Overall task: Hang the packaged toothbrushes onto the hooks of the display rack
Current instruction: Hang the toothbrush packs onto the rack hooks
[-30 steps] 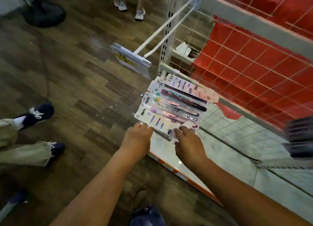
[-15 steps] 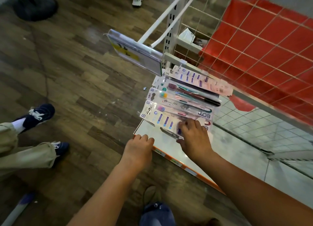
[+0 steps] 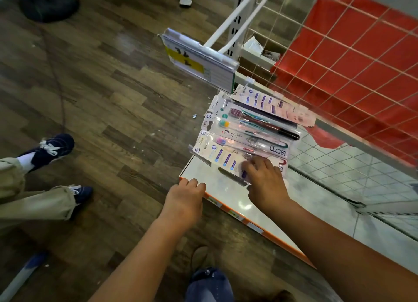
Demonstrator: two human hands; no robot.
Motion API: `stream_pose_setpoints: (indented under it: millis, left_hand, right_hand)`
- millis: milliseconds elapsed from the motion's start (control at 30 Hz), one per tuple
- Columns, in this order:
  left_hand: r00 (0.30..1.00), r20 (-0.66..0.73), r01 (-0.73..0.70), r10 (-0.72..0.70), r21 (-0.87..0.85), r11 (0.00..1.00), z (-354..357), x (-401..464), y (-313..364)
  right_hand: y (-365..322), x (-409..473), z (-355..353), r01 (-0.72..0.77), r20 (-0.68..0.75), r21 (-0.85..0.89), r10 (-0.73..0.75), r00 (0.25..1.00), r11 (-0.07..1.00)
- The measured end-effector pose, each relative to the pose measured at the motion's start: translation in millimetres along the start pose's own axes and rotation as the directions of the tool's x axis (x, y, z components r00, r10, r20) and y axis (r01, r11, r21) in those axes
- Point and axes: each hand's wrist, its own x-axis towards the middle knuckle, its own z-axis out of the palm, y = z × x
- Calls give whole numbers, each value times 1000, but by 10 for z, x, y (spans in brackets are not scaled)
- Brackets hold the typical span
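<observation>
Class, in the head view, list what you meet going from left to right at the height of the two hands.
Dark blue sneaker → left hand → orange shelf edge → right hand → wire mesh panel.
</observation>
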Motion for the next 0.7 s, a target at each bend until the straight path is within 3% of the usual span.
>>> stream_pose_setpoints:
  millis: [300, 467, 533, 567, 633, 700]
  left_hand:
    - [1000, -21, 7, -8, -32, 999, -67, -49, -10]
    - [998, -59, 15, -35, -302, 953, -129, -74, 28]
    - [992, -46, 71, -114, -547, 834, -181, -75, 69]
    - [988, -13, 101, -151, -685, 722, -220, -77, 100]
    - [982, 57, 130, -179, -895, 428, -274, -78, 159]
    - [983, 73, 104, -169, -978, 180, -315, -82, 206]
  right_hand:
    - [17, -21, -117, -34, -9, 20, 34, 999, 999]
    - [43, -122, -261, -63, -56, 109, 69, 996, 992]
    - [6, -180, -331, -59, -65, 246, 78, 995, 967]
    - [-27, -214, -372, -66, -59, 382, 95, 994, 922]
    - [-111, -281, -482, -89, 1, 695, 123, 992, 713]
    - [-186, -322, -581, -141, 118, 854, 77, 990, 501]
